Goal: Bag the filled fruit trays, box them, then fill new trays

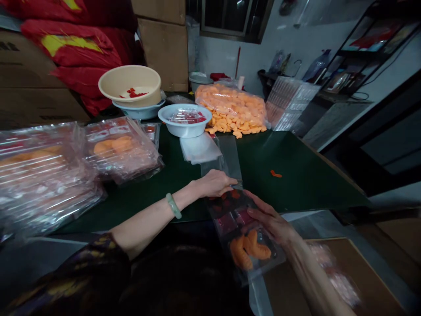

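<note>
My left hand [213, 183] is closed at the far end of a clear plastic tray [275, 260], its fingers pinching what looks like the edge of a clear plastic bag [231, 153]. How much of the tray sits inside the bag I cannot tell. My right hand [271, 221] grips the tray's right side, thumb on top. Inside the tray lie curved orange pieces [241, 252], dark pink packets [226, 223] and small red pieces at the far end. The tray tilts over the table's front edge. Beyond my left hand, flat clear bags [200, 149] lie on the table.
Filled, wrapped trays [120, 151] are stacked at the left. A white-blue basin [184, 129], a cream basin [130, 74] and a big bag of orange pieces [232, 105] stand behind, beside stacked empty trays [289, 101]. A small orange-red scrap [276, 174] lies on the green table [315, 188].
</note>
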`<act>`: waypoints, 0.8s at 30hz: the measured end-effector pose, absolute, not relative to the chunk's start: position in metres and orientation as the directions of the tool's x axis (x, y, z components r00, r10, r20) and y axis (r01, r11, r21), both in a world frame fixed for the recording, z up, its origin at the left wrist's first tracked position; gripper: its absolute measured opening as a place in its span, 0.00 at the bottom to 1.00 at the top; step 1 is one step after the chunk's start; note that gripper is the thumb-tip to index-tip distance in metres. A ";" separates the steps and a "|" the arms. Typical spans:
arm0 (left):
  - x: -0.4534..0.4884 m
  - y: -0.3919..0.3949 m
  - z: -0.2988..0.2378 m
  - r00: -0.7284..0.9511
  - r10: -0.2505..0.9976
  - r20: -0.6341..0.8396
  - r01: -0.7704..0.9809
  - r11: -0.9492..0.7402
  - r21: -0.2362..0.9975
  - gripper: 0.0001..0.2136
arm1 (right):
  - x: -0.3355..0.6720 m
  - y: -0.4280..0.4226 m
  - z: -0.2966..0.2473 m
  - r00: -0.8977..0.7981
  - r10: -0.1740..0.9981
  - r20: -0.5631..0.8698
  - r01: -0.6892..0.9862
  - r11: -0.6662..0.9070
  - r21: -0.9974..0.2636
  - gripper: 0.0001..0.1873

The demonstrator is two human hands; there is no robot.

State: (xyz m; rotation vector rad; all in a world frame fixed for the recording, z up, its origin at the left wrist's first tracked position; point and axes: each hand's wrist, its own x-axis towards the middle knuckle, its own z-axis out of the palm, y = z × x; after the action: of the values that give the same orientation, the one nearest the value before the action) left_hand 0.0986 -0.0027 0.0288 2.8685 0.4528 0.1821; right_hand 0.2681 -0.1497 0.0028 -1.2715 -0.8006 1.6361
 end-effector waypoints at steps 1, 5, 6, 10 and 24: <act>0.093 -0.003 0.028 0.941 0.324 0.092 0.295 -0.924 0.242 0.12 | 0.267 -0.150 0.002 -0.064 0.918 -0.390 -0.259 -0.393 -0.882 0.48; 0.065 -0.001 0.017 0.863 0.487 0.138 0.468 -0.871 0.149 0.10 | 0.264 -0.150 -0.002 -0.017 0.921 -0.388 -0.285 -0.376 -0.881 0.47; 0.060 0.000 0.013 0.824 0.547 0.147 0.533 -0.837 0.127 0.10 | 0.263 -0.150 -0.003 -0.012 0.922 -0.386 -0.298 -0.372 -0.879 0.46; 0.050 0.006 0.000 0.721 0.674 0.160 0.662 -0.738 0.128 0.11 | 0.257 -0.149 -0.009 0.022 0.915 -0.403 -0.353 -0.370 -0.860 0.45; 0.046 -0.040 -0.007 0.811 0.549 0.202 0.378 -0.755 0.536 0.13 | 0.217 -0.180 -0.019 0.397 0.768 -0.503 -0.526 -0.259 -0.810 0.38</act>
State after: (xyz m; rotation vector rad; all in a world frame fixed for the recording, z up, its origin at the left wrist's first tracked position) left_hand 0.0455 -0.0398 -0.0073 2.5133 0.6885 0.4824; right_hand 0.2172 -0.1798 -0.0186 -1.3491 -0.2408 1.2501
